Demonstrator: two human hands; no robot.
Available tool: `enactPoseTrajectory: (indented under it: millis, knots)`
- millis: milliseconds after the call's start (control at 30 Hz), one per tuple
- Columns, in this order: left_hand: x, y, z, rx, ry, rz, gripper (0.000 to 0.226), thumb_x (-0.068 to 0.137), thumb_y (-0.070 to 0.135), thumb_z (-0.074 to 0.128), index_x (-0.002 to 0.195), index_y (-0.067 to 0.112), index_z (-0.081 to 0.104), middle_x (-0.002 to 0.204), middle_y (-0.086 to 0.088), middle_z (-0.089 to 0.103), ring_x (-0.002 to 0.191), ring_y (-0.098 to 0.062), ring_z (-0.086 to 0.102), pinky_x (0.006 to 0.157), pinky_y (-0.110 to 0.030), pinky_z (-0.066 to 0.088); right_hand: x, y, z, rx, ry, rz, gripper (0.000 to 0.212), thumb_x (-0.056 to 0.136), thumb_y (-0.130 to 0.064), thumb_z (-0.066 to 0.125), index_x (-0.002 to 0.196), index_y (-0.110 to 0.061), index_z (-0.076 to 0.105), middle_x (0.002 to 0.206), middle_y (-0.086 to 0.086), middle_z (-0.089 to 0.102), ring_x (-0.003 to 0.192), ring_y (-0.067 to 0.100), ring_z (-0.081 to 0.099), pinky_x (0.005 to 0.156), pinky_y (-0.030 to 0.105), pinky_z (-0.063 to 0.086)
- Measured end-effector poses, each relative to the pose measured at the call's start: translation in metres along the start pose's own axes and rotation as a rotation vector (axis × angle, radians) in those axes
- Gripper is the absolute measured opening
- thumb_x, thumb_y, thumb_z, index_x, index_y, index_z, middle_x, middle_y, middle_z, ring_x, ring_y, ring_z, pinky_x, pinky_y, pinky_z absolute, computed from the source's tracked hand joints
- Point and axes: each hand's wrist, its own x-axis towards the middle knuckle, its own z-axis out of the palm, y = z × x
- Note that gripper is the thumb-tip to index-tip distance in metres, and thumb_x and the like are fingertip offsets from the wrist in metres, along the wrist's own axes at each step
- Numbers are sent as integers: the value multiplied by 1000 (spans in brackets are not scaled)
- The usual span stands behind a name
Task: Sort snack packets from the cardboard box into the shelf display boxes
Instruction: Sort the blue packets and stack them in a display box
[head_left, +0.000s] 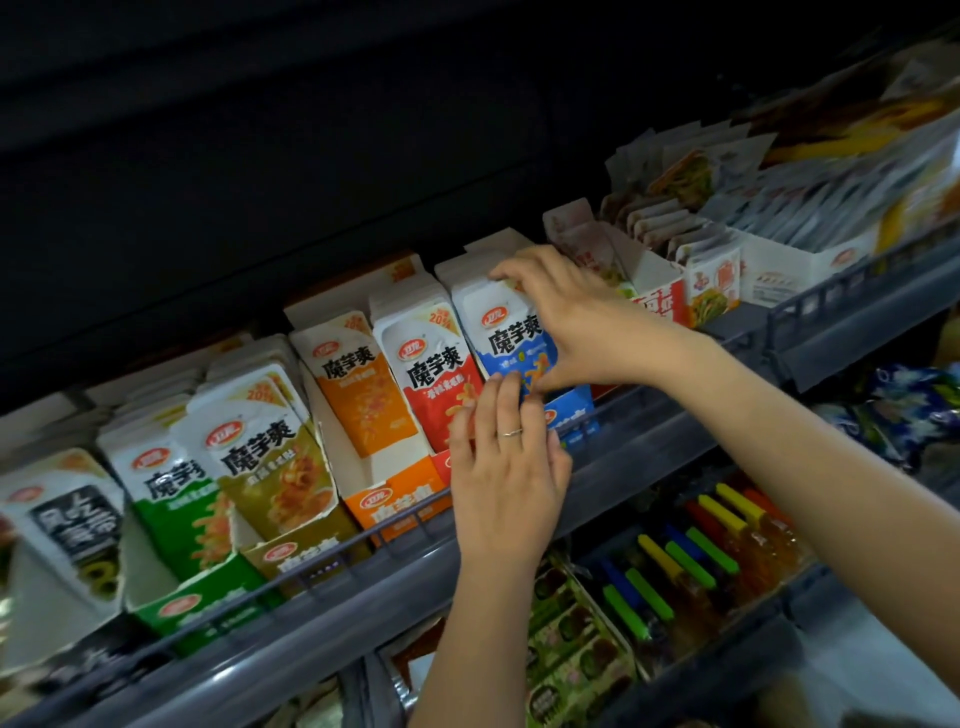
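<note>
Dim shop shelving fills the view, its grey shelf (649, 441) carrying a row of display boxes already standing full of packets: green, olive, orange, red. Most of the sorting looks done here (the cardboard box itself is out of sight, so what remains I cannot tell). Right hand (566, 322) curls over the top of the blue packets (506, 338), fingers half closed on their upper edge, thumb at the front. Left hand (506, 462) lies nearly flat, fingers together, pressing the lower front of those packets into the blue display box (576, 410).
</note>
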Motion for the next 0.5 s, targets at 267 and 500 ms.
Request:
enactPoseTrajectory:
  millis: [267, 500]
  knots:
    - [0, -1, -1, -28, -5, 20, 24, 92, 28, 40, 106, 13, 52, 134, -8, 55, 129, -21, 45, 106, -40, 29, -2, -7, -2, -50, 3, 58, 101, 66, -38, 80, 145, -19, 21, 140, 8, 24, 132, 25, 29, 108, 37, 25]
    - [2, 1, -4, 5, -54, -3, 34, 92, 30, 38, 110, 12, 60, 135, -7, 55, 127, -20, 43, 105, -40, 28, -6, 24, -23, 303, -3, 166, 66, 85, -4, 60, 144, -19, 33, 143, 9, 36, 135, 25, 33, 113, 42, 27]
